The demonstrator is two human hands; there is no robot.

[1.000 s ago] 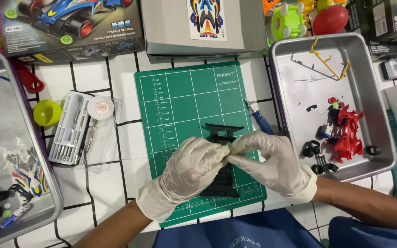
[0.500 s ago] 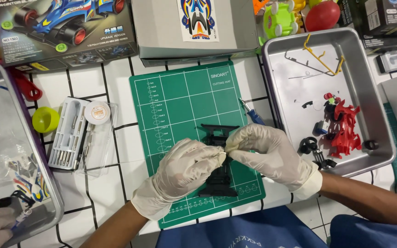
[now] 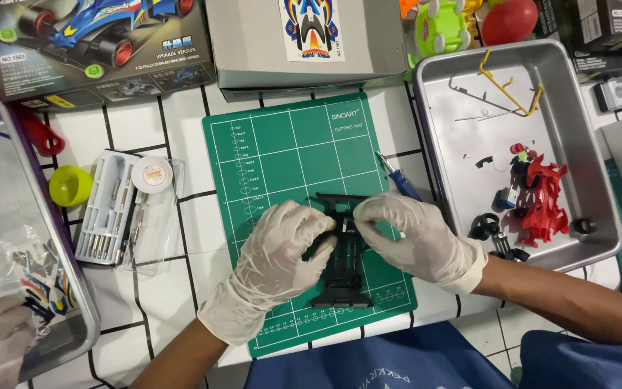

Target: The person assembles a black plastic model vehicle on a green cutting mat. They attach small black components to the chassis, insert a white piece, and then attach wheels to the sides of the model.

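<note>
Both my gloved hands are on the black toy car chassis (image 3: 345, 270), which lies lengthwise on the lower middle of the green cutting mat (image 3: 289, 158). My left hand (image 3: 278, 256) is curled around the chassis's left side, fingers closed against it. My right hand (image 3: 408, 234) pinches at the chassis's upper part, thumb and forefinger nearly together; can't tell if a small part sits between them. A blue-handled screwdriver (image 3: 399, 180) lies at the mat's right edge, just above my right hand. Right of the mat, a metal tray (image 3: 577, 144) holds a red car body (image 3: 545, 198), yellow sprue (image 3: 507, 86) and black wheels (image 3: 484, 227). Left of the mat on the white-tiled bench (image 3: 145, 108): a clear case of screwdriver bits (image 3: 106, 209), a round tape roll (image 3: 152, 174), a yellow-green cap (image 3: 70, 185). Another metal tray (image 3: 8, 216) sits at far left. Model car boxes (image 3: 102, 43) line the top edge.
</note>
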